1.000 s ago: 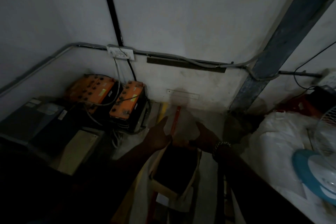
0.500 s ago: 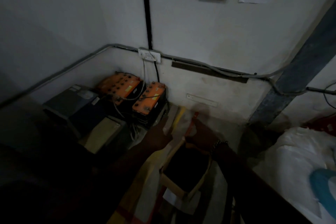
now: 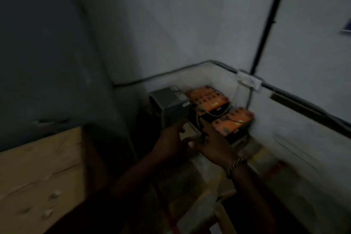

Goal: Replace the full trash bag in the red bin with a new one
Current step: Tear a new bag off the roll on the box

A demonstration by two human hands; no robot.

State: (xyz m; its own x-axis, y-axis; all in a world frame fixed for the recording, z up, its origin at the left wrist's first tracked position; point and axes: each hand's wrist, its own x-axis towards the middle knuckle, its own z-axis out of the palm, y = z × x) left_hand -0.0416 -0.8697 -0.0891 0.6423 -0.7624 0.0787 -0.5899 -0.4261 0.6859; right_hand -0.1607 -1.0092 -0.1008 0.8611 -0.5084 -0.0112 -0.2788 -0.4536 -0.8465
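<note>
Dim corner, heavy motion blur. Biggest thing in sight: grey walls (image 3: 190,24) meeting at a corner, dark on the left, paler on the right. Black vertical conduit (image 3: 269,21) running down the right-hand wall to a white socket box (image 3: 248,81); grey conduit (image 3: 161,76) running low along both walls. Lower left, a pale wooden panel (image 3: 38,176), grain visible, edge on a slant. Down at the bottom centre, pale translucent plastic bag material (image 3: 190,192) with a red streak through it, spread below both forearms; red bin itself not distinguishable in this blur. In the corner on the floor, a dark grey box unit (image 3: 169,104), and just right of it two orange-topped batteries (image 3: 209,99), one behind the other, cables looping between them. Front and centre, both hands close together, thumbs nearly touching. Left hand (image 3: 169,142) curled, fingers bent around the edge of something pale and flat (image 3: 190,131) — cannot tell what it is. Right hand (image 3: 210,142) with fingers stretched forward and slightly spread over that same spot; actual grip impossible to tell. Smallest detail: a beaded bracelet (image 3: 234,166) on the right wrist.
</note>
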